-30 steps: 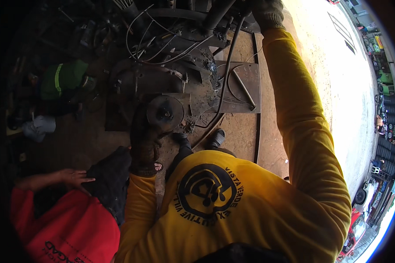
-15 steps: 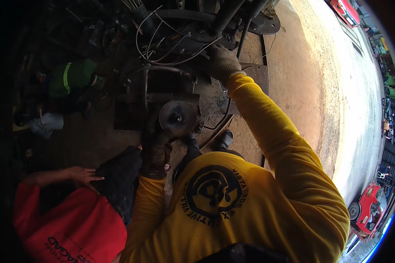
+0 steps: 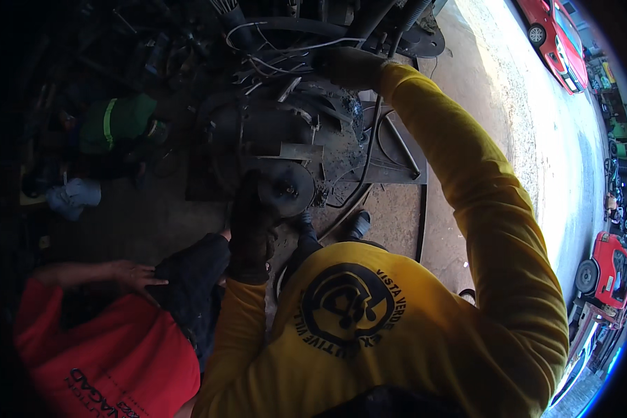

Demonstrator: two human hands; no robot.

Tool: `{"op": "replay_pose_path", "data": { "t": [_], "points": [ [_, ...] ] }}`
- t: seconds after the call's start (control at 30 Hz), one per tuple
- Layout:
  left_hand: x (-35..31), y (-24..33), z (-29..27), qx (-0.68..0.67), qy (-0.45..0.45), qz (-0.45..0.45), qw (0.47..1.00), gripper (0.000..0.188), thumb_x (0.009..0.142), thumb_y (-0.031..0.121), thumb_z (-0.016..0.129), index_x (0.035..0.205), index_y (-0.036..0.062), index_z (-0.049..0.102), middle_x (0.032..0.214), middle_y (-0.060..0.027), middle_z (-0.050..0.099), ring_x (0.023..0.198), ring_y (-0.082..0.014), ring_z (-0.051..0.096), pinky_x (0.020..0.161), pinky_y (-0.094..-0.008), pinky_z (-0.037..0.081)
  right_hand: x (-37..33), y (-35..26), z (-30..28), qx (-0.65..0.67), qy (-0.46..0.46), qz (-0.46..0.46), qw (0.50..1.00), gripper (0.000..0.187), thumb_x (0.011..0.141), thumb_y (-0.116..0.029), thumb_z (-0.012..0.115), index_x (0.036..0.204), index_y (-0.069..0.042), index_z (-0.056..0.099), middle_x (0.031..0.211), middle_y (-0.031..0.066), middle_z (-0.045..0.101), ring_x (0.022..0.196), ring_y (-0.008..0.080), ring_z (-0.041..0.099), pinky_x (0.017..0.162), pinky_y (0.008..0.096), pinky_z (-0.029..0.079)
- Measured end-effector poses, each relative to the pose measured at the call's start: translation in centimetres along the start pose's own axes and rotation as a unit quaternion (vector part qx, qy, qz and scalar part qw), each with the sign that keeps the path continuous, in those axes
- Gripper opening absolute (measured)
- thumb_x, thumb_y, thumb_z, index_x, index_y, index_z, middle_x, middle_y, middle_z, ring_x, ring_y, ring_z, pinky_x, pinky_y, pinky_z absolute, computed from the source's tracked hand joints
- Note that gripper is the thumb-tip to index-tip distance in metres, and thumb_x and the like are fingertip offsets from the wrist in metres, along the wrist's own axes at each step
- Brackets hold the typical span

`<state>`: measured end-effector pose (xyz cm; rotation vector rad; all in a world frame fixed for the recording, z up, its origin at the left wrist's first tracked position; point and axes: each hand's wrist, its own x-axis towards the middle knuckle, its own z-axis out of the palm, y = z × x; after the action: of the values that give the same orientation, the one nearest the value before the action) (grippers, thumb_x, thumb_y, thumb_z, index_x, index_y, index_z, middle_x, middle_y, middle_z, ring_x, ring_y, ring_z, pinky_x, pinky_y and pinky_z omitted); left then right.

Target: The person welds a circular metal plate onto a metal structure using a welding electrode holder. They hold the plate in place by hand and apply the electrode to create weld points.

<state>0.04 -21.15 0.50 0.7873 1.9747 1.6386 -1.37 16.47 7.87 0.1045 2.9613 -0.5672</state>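
Observation:
My left hand (image 3: 249, 226), in a dark glove, is closed round an angle grinder whose large round disc (image 3: 285, 188) faces up. The grinder's body is mostly hidden by the glove and shadow. Farther off, my gloved right hand (image 3: 352, 68) is closed on a loose bundle of thin wire (image 3: 303, 49), one strand of which loops out to its left. The fingers there are in shadow. Below the wire sits a dark, greasy metal machine part (image 3: 272, 129) with a rounded housing, on a dark metal plate (image 3: 397, 173).
A person in a red shirt (image 3: 111, 355) sits close at my left. Another in green (image 3: 118, 124) is farther left. A dark hose (image 3: 361, 177) curves beside the machine part. Thick rods (image 3: 373, 21) stand at the far side. Red cars (image 3: 554, 42) are out at the right.
My right hand has moved up and away, drawing the wire with it and uncovering more of the machine part. A metal bar on the plate now shows. The grinder has hardly moved.

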Motion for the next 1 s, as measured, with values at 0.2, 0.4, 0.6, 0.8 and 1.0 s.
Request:
{"op": "replay_pose_path", "data": {
  "t": [0.2, 0.4, 0.6, 0.8, 1.0],
  "points": [
    [-0.3, 2.4, 1.4, -0.234, 0.009, -0.059, 0.97, 0.075, 0.085, 0.019, 0.076, 0.148, -0.0004, 0.04, 0.144, -0.0133, 0.05, 0.13, -0.0245, 0.052, 0.105, -0.0373, 0.05, -0.7, 1.5, -2.0, 0.108, 0.189, -0.117, 0.969, 0.03, 0.093, -0.012, 0.055, 0.12, -0.005, 0.065, 0.102, 0.0168, 0.071, 0.091, 0.0345, 0.07, 0.08, 0.0424, 0.056],
    [-1.0, 3.3, 0.8, -0.334, 0.0, -0.093, 0.938, 0.072, 0.088, 0.016, 0.075, 0.149, -0.0003, 0.04, 0.144, -0.0131, 0.052, 0.128, -0.0248, 0.056, 0.102, -0.0353, 0.052, -4.3, -1.6, -3.5, 0.23, 0.066, -0.022, 0.971, 0.031, 0.096, -0.009, 0.052, 0.125, -0.007, 0.064, 0.086, 0.0099, 0.068, 0.073, 0.0262, 0.067, 0.066, 0.0374, 0.054],
    [-0.3, 4.2, 1.2, -0.357, -0.02, -0.079, 0.93, 0.067, 0.086, 0.011, 0.073, 0.145, 0.0012, 0.045, 0.138, -0.0144, 0.056, 0.123, -0.0279, 0.06, 0.098, -0.0392, 0.057, -9.1, -0.4, 2.5, 0.715, -0.03, 0.049, 0.697, 0.037, 0.101, -0.015, 0.054, 0.136, -0.006, 0.059, 0.081, 0.0003, 0.059, 0.06, 0.0072, 0.054, 0.05, 0.0221, 0.046],
    [-0.5, 2.2, 0.8, -0.329, -0.004, -0.097, 0.939, 0.067, 0.082, 0.001, 0.067, 0.146, 0.0044, 0.046, 0.138, -0.0178, 0.055, 0.123, -0.0343, 0.06, 0.094, -0.0476, 0.06, -12.9, -3.6, 5.4, 0.844, 0.038, 0.044, 0.533, 0.049, 0.103, -0.02, 0.058, 0.146, -0.001, 0.047, 0.087, -0.0016, 0.062, 0.062, 0.0041, 0.05, 0.049, 0.0184, 0.035],
    [-0.1, 2.6, 1.6, -0.292, -0.008, -0.127, 0.948, 0.069, 0.078, -0.003, 0.061, 0.145, 0.0058, 0.047, 0.138, -0.0178, 0.055, 0.124, -0.0341, 0.059, 0.095, -0.0481, 0.06, -18.8, -6.5, 5.4, 0.86, 0.108, -0.122, 0.483, 0.063, 0.101, -0.028, 0.061, 0.153, -0.002, 0.036, 0.082, 0.002, 0.061, 0.06, 0.0098, 0.053, 0.056, 0.0233, 0.042]
  ]
}}
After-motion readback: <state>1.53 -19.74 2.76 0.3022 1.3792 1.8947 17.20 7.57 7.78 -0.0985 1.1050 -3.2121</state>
